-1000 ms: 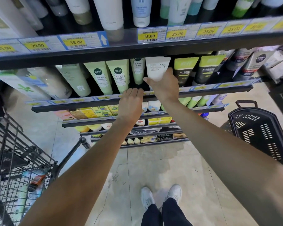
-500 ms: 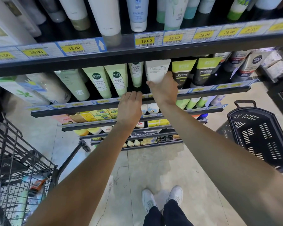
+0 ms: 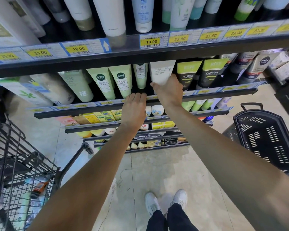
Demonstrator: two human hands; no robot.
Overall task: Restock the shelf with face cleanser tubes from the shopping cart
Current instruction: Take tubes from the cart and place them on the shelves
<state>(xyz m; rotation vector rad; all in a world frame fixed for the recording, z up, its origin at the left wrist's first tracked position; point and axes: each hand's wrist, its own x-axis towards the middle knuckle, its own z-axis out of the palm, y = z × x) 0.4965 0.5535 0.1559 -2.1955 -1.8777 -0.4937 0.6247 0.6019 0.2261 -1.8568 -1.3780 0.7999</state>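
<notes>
White cleanser tube (image 3: 162, 71) is standing cap-down on the second shelf (image 3: 207, 95), crimped end up, in the slot btwn a slim pale-green tube (image 3: 140, 75) and a lime/black men's tube (image 3: 188, 72). Right hand (image 3: 169, 94) is cupping its lower end, fingers curled round the cap area w/ thumb showing at left. So the grip is closing on the tube, prob. nudging it upright and back into its row so the label is facing out. Left hand (image 3: 135, 109) is resting flat on the shelf's front rail just beside it, fingers together and extended, holding nothing; likely steadying the person or guarding the neighbours from tipping.

Counts on this shelf, front row, as far as visible: 1 white tube in hand, 4 pale-green tubes to its left, 2 lime/black men's tubes to its right, then a few grey/dark ones further right, blurred, can't count exactly. All are standing cap-down, tilting back a little, which is keeping labels readable.

Shopping cart (image 3: 15, 164) is sitting at lower left w/ a few items lying in the bottom; at least one orange-capped piece (image 3: 38, 189), rest unclear. 1 black basket (image 3: 265, 139) is sitting on the floor at right.
</notes>
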